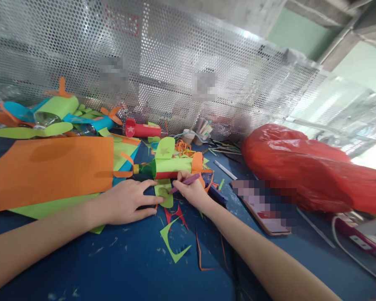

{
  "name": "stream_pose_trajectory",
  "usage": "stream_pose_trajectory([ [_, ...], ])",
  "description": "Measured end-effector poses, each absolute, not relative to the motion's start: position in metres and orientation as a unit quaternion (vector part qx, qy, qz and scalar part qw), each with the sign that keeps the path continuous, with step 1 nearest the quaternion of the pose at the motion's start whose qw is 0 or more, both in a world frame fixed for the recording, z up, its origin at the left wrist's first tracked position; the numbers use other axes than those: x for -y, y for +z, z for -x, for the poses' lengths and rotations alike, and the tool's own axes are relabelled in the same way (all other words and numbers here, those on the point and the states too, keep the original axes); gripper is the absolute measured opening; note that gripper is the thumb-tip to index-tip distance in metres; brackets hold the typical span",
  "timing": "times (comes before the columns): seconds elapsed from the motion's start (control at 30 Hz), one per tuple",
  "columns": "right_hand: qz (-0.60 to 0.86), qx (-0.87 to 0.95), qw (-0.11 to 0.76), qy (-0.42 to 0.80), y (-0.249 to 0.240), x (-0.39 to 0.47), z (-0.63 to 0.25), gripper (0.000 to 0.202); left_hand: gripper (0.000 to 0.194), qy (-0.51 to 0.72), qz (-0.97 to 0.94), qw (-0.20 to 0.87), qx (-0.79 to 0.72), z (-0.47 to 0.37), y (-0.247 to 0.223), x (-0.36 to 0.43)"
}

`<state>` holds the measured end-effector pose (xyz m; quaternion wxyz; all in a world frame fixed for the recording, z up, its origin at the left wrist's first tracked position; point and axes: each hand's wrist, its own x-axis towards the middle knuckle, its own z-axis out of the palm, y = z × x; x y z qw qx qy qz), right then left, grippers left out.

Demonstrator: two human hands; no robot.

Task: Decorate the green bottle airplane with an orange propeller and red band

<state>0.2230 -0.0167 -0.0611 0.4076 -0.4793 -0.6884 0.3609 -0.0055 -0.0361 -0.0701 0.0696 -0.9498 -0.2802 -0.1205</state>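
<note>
A toy plane made from a green bottle [148,169] lies on its side, wrapped in a lime green sheet [174,166] with a red strip below. An orange propeller [127,167] sits at its cap, and orange tail pieces [197,162] are at the other end. My left hand [130,201] lies with fingers spread, fingertips resting on the near green wing [164,193]. My right hand [191,190] grips a purple pen [189,180], its tip down at that wing. A star shape shows on the far wing [165,148]; marks on the near one are partly hidden.
Orange sheets [56,167] lie at left, with finished bottle planes [58,106] behind. A red plane [144,130] and a cup of pens [203,130] stand near the perforated metal screen. At right are a phone [263,209] and a red plastic bag [294,167]. Green scraps [172,244] lie in front.
</note>
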Motion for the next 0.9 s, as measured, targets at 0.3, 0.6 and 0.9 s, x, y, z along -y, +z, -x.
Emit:
stream_pose_trajectory([
  [0.3, 0.486, 0.683, 0.411, 0.358, -0.0636, 0.0152, -0.2239, 0.024, 0.040, -0.107, 0.950, 0.075, 0.283, 0.0054, -0.0697, 0.0363],
  [0.6, 0.485, 0.681, 0.414, 0.361, -0.0626, 0.0152, -0.2234, 0.024, 0.040, -0.114, 0.949, 0.072, 0.284, 0.0055, -0.0704, 0.0361],
  [0.9, 0.488, 0.676, 0.417, 0.361, -0.0626, 0.0152, -0.2232, 0.023, 0.040, -0.105, 0.950, 0.066, 0.287, 0.0051, -0.0687, 0.0365],
])
